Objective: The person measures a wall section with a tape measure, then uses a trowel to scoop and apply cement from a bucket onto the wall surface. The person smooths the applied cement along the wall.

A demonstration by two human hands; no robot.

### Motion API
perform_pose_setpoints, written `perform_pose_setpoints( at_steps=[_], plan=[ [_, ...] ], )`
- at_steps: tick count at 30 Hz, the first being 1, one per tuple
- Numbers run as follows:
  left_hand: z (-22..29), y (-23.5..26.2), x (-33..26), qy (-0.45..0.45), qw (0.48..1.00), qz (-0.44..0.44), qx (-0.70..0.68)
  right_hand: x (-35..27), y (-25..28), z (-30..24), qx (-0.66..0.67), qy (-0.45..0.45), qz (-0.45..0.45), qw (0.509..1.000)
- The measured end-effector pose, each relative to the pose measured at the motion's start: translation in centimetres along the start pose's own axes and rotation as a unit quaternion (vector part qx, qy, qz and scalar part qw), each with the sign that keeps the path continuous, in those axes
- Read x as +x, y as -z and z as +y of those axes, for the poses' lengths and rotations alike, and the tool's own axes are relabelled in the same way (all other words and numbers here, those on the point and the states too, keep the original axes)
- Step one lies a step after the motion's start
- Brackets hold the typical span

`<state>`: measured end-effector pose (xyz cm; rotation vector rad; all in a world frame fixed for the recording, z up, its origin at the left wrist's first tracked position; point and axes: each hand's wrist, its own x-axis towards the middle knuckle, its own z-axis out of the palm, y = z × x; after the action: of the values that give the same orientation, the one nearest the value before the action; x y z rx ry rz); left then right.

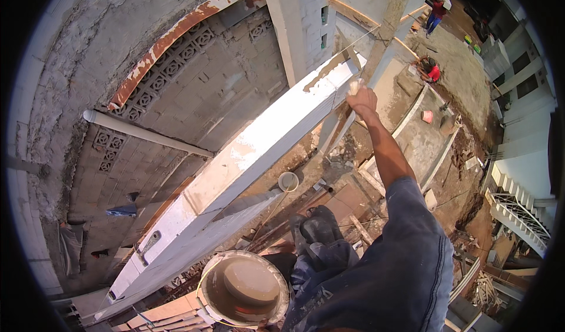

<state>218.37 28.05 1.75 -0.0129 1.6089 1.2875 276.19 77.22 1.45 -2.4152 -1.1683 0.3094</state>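
Note:
My right arm stretches out to the far end of a white block wall. There my right hand is closed around a small whitish thing, whose kind I cannot make out. A grey-brown mortar patch lies on the wall's top close to this hand. Low in front of me is a large bucket with wet grey mortar inside. At the bucket's near rim a small part of my left hand shows, its fingers curled over the edge; the rest is out of sight.
A metal tool lies on the wall's near end. A wooden post stands by its far end, with a string tied across. Far below are a pale bucket, a crouching person and a standing person.

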Motion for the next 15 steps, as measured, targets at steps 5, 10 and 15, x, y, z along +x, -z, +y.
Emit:
perform_pose_setpoints(
  at_steps=[5,10,15],
  plan=[
    [0.1,-1.6,-1.1,0.000,1.000,0.012,0.001,2.4,-5.2,4.2,-0.046,-0.008,0.015,0.999],
    [0.6,-3.2,-2.1,-0.001,0.999,0.003,-0.038,-5.0,-9.3,6.7,-0.083,0.021,0.062,0.994],
    [1.6,-5.5,-1.5,0.034,0.992,0.011,-0.122,-13.5,-5.9,8.1,-0.123,0.041,-0.070,0.989]
  ],
)
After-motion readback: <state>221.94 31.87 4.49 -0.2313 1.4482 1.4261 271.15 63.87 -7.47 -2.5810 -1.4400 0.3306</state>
